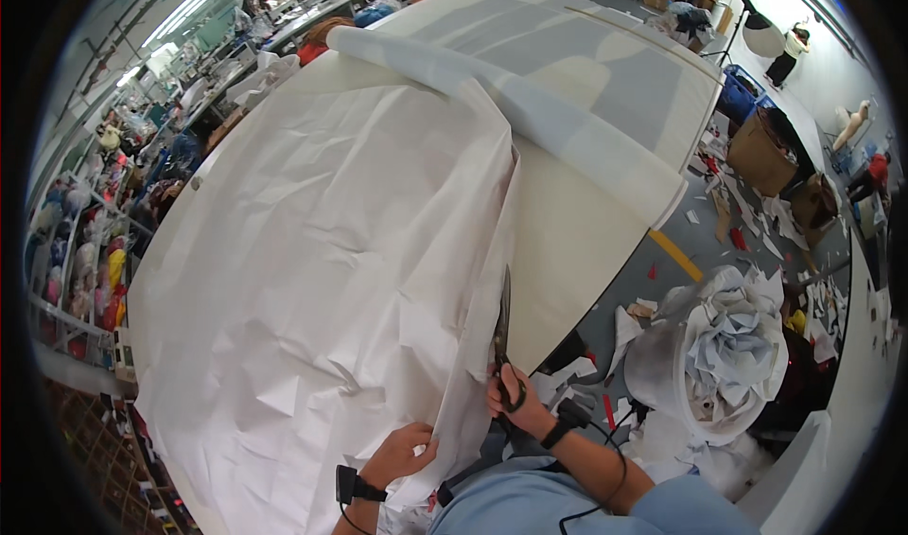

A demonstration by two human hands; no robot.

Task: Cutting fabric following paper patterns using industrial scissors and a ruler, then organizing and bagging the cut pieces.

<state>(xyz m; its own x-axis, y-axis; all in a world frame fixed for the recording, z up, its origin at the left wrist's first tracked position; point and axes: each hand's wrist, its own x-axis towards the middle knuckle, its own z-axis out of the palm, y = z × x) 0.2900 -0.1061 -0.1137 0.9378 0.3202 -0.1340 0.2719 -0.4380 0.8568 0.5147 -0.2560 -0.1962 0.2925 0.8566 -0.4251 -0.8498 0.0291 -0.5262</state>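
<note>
White sheet (303, 251) under curled left hand (402, 450); right hand (513, 393) clasps scissors (502, 332).

Evenly bright, ceiling tubes (186, 10) glaring, soft shadows, bowed edges, black corners

At right on the grey floor (676, 223), a white round bin (653, 369) stuffed with crumpled paper (733, 350), scraps (738, 239) strewn about. Beyond a yellow stripe (676, 255), a cardboard box (759, 164) just beside a blue bin (736, 102). Farther off, a person in dark trousers (783, 67), a pale mannequin (854, 123), a person in red (872, 172). At far left, a metal rack (71, 315) with colourful bundles (115, 268); above, bright ceiling lights (189, 10).
</note>
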